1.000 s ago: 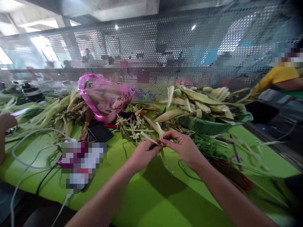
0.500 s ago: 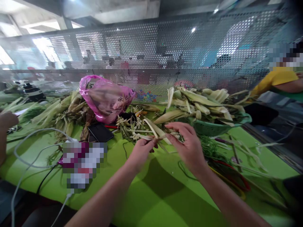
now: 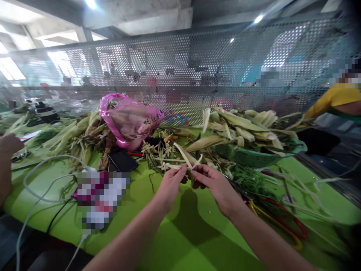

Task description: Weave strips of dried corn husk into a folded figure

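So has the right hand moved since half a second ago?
Yes. Judged against the green basket, the right hand has moved leftward and slightly toward the person, closer to the left hand.

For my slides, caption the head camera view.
Left fingers and right fingers hold pale husk strips over a green table.

Your table [image 3: 186, 237] is bright lime green. The husk strip [image 3: 198, 160] at twelve o'clock, nearest you, is pale cream. At eleven you have a see-through pink bag [image 3: 131, 124] printed with black characters, and a black phone [image 3: 124, 160]. The basket [image 3: 259, 159] at one is duller green, its husks [image 3: 245, 126] straw to cream. Beyond, at twelve, your grey screen [image 3: 169, 52] is patterned with round holes. Between two and three run a red loop [image 3: 303, 230] and a yellow loop [image 3: 298, 244].
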